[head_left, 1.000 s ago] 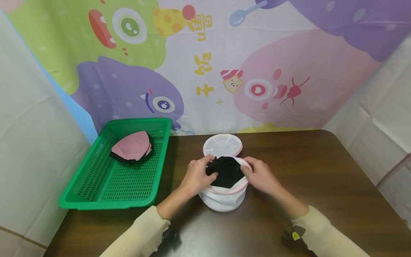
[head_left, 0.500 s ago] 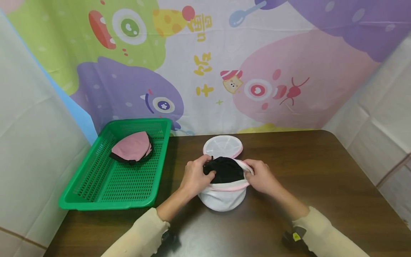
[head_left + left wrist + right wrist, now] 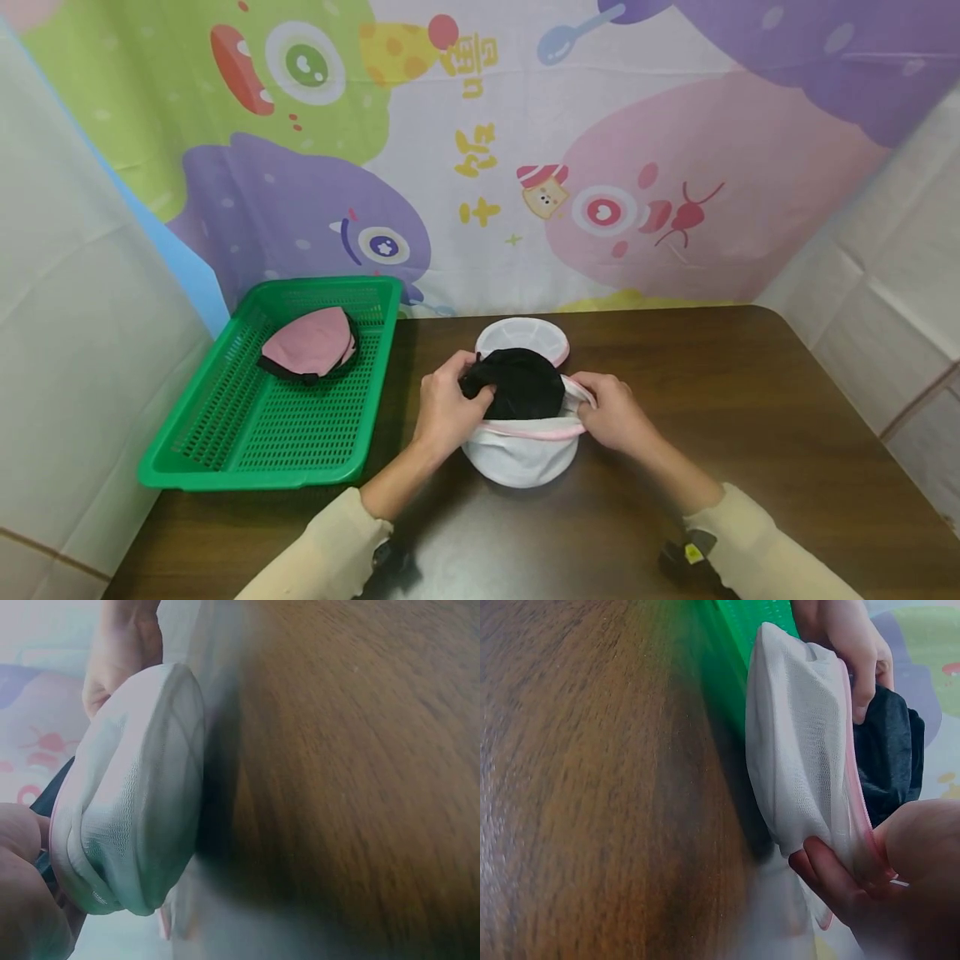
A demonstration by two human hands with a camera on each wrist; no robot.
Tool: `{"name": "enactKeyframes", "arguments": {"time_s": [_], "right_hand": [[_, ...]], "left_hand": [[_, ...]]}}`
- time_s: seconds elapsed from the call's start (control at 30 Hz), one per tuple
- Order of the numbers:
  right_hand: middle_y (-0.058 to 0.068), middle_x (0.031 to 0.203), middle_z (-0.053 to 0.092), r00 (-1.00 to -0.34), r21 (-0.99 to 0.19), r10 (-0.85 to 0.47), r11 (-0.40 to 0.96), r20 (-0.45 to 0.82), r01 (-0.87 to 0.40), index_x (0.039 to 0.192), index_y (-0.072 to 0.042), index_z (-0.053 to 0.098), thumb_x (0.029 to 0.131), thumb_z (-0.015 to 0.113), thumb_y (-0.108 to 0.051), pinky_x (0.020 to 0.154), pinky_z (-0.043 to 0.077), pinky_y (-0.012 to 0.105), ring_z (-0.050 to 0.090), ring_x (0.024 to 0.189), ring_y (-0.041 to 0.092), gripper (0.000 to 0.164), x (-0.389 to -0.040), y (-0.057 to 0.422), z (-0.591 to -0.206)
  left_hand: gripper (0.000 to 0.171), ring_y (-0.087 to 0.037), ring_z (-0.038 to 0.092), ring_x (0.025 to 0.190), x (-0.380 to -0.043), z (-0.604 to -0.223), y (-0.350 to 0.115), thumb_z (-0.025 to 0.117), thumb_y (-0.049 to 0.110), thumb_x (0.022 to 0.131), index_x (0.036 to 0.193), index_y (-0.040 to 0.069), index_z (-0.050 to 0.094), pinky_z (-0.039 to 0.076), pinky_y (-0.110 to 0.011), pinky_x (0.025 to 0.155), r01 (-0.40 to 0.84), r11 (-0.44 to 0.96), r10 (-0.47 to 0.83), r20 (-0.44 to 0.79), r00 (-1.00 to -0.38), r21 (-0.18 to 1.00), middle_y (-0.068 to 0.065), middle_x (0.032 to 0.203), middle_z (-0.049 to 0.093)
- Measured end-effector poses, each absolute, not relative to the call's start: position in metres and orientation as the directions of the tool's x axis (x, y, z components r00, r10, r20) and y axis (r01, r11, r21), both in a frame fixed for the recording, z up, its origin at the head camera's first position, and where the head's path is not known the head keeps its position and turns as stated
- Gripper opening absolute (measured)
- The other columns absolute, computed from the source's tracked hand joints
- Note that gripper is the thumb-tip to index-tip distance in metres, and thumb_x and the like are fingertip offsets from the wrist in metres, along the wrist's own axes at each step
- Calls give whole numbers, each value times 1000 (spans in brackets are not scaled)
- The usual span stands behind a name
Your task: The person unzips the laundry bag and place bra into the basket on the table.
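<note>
A white mesh laundry bag [image 3: 519, 458] with a pink zip edge stands on the brown table, its round lid [image 3: 522, 333] folded back behind it. Out of the bag's mouth sticks a folded black cloth item [image 3: 523, 385], whose exact kind I cannot tell. My left hand [image 3: 448, 404] pinches its left edge between thumb and fingers. On the other side, my right hand [image 3: 611, 410] grips the bag's rim, thumb inside and fingers outside, as the right wrist view shows. The bag's wall hides the lower part of the black cloth.
At the left stands a green plastic basket [image 3: 255, 479] with a folded pink and black cloth item [image 3: 309, 343] in it. A cartoon-printed curtain [image 3: 480, 275] hangs along the table's far edge. Pale walls rise at both sides.
My left hand has shifted left and slightly up with the black cloth, which now stands higher out of the bag. My right hand has drawn the rim a little to the right.
</note>
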State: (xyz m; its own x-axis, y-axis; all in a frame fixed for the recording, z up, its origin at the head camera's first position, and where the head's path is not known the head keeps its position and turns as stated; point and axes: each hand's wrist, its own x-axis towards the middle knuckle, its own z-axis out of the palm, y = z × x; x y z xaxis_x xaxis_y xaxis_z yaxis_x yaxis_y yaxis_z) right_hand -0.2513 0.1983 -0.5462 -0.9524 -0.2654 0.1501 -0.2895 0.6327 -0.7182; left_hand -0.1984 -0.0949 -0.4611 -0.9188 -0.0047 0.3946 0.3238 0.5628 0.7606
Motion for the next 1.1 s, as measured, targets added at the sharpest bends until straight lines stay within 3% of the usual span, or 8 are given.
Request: {"name": "enactKeyframes", "arguments": {"time_s": [0.13, 0.33, 0.53, 0.57, 0.77, 0.93, 1.03, 1.1], "right_hand": [[-5, 98, 79, -955, -701, -251, 653, 158, -287, 117, -20, 82, 91, 65, -2, 75, 53, 32, 66, 83, 17, 35, -258, 201, -556], [-2, 101, 81, -945, -705, -268, 633, 190, -321, 116, -18, 83, 91, 64, -1, 78, 55, 32, 67, 86, 18, 36, -251, 200, -548], [-1, 102, 81, -941, -699, -266, 632, 210, -335, 115, -19, 83, 90, 62, 0, 80, 53, 30, 67, 88, 17, 37, -243, 198, -539], [-3, 101, 81, -947, -695, -249, 645, 202, -318, 113, -21, 83, 89, 63, -1, 78, 52, 28, 66, 87, 15, 38, -248, 199, -545], [10, 102, 81, -930, -722, -292, 592, 223, -359, 115, -8, 82, 89, 60, 3, 76, 51, 35, 65, 84, 26, 36, -238, 194, -526], [-1, 104, 82, -942, -700, -273, 634, 196, -329, 115, -19, 83, 90, 61, 0, 81, 54, 34, 68, 87, 21, 38, -252, 200, -549], [-6, 103, 82, -945, -686, -267, 653, 188, -321, 114, -24, 83, 91, 62, -2, 81, 55, 35, 70, 87, 19, 38, -259, 203, -559], [-7, 100, 81, -944, -683, -264, 654, 198, -325, 113, -25, 83, 90, 63, -1, 80, 55, 33, 69, 86, 18, 39, -258, 202, -559]], "left_hand": [[29, -38, 83, 108, -191, -446, -92, 87, 3, 89, 115, 3, 76, 64, -57, 102, 285, 571, -43, 374, -926, 770, -19, 108, 88], [28, -31, 79, 90, -191, -441, -96, 87, 4, 88, 115, 4, 77, 60, -38, 80, 274, 544, -91, 380, -920, 793, -18, 106, 87], [29, -28, 74, 87, -192, -438, -101, 86, 4, 90, 117, 3, 74, 52, -26, 72, 268, 495, -115, 368, -923, 827, -19, 112, 87], [29, -27, 74, 87, -192, -437, -102, 86, 4, 91, 117, 3, 74, 52, -26, 72, 265, 490, -117, 364, -924, 830, -19, 112, 87], [30, -28, 75, 88, -193, -437, -104, 86, 5, 91, 118, 3, 74, 51, -25, 73, 254, 485, -122, 352, -928, 837, -19, 108, 87], [34, -20, 71, 84, -222, -474, -116, 90, 17, 90, 120, 13, 75, 52, -29, 74, 263, 477, -131, 364, -922, 839, -6, 102, 86], [33, -18, 67, 80, -226, -478, -119, 90, 21, 89, 117, 13, 75, 51, -30, 72, 310, 462, -138, 412, -901, 831, -6, 95, 83], [30, -23, 66, 79, -214, -458, -114, 89, 17, 89, 114, 8, 74, 50, -30, 72, 336, 431, -149, 434, -889, 838, -12, 92, 81]]}}
